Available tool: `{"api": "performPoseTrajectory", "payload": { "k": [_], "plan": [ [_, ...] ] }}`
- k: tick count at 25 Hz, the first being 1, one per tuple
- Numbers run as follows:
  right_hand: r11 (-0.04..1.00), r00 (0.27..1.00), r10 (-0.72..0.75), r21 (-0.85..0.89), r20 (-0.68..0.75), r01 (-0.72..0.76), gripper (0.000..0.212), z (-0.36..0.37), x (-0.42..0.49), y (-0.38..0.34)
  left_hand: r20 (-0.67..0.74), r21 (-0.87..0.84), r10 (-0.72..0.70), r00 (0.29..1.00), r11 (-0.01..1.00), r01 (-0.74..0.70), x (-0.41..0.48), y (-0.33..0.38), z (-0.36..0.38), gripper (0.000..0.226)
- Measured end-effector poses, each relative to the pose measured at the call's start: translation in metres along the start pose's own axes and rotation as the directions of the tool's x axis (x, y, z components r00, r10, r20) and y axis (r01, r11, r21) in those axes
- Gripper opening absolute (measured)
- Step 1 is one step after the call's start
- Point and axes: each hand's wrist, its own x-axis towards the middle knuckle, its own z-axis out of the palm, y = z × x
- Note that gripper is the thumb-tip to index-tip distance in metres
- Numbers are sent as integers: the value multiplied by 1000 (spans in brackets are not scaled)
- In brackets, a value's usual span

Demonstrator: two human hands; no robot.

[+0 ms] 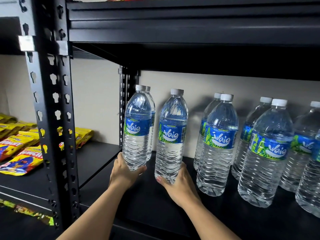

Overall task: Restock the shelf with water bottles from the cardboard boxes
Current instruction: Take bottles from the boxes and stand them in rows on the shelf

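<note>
Two clear water bottles with blue labels and white caps are in my hands over the black shelf. My left hand grips the base of the left bottle, which stands upright in front of another bottle at the shelf's left end. My right hand grips the bottom of the second bottle, upright in the gap between the rows. Whether either base touches the shelf I cannot tell. No cardboard box is in view.
Several more bottles stand in rows to the right. A black slotted upright stands at the left, with yellow snack packets on the neighbouring shelf. The upper shelf board hangs low over the bottle caps.
</note>
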Motion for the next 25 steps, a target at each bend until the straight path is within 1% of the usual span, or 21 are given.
{"api": "performPoseTrajectory", "payload": {
  "k": [2,6,10,11,12,13,14,16,18,19,22,25],
  "plan": [
    [1000,1000,3,-3,8,-3,113,-1,0,-1,-14,5,-1,1000,1000,1,0,0,0,98],
    [1000,1000,18,-7,4,-18,111,-2,0,-1,-39,-23,14,999,1000,-14,0,0,2,88],
    [999,999,39,-10,17,-39,102,-6,-1,-5,-15,-10,-3,1000,1000,3,-2,4,1,89],
    [999,999,48,-7,20,-48,98,-7,-2,-6,0,20,-13,1000,1000,13,-3,4,-1,92],
    [998,997,67,-7,29,-67,94,-9,-5,-8,26,104,-15,1000,995,12,-8,6,-4,94],
    [997,996,79,-17,44,-79,91,-11,-7,-8,55,249,-18,998,968,3,-14,8,-6,94],
    [995,994,88,-49,70,-85,91,-13,-10,-10,75,401,-17,997,916,-15,-22,9,-8,93],
    [986,984,113,-142,137,-93,95,-17,-22,-13,86,550,-38,996,835,-16,-40,9,-11,93],
    [970,970,146,-223,194,-101,93,-27,-42,-16,114,584,-99,989,811,15,-64,7,-13,91],
    [963,966,152,-250,211,-97,90,-34,-54,-16,142,590,-107,984,807,2,-78,8,-15,89],
    [966,953,127,-253,274,-56,78,-63,-98,-14,268,624,-65,961,772,-121,-124,16,-25,77],
    [950,929,58,-307,366,62,70,-99,-148,-9,369,570,-5,929,791,-222,-172,30,-35,73]
  ]
}}
